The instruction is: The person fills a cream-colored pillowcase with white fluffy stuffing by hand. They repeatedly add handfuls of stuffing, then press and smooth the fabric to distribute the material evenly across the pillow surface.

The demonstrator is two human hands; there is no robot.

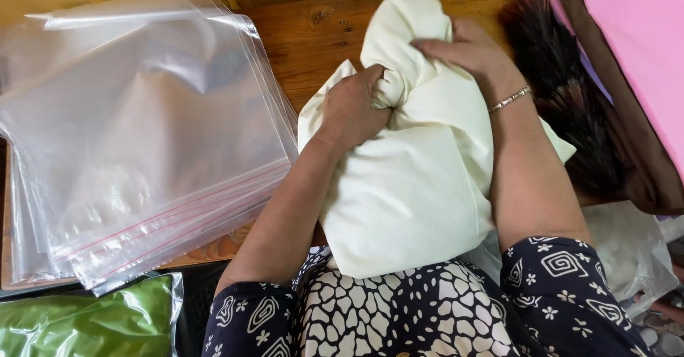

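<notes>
Cloth: a cream cloth bundle (413, 179) lies at the middle of the view, on the near edge of the wooden surface (313, 40), its lower end over the person's lap.
Left hand: the left hand (354, 107) is a closed fist gripping a bunched fold of the cloth.
Right hand: the right hand (463, 50), bracelet at the wrist, presses down with fingers curled into the cloth at 12 o'clock.
Bags: a stack of clear zip bags (142, 136) at 9 o'clock, its edge near the cloth.
Brush: a dark feathery brush (570, 107) at 3 o'clock, just beside the right forearm.
Open room: a bare strip of wood at 11 o'clock.
Green packet: a green packet (85, 321) at 8 o'clock.
</notes>
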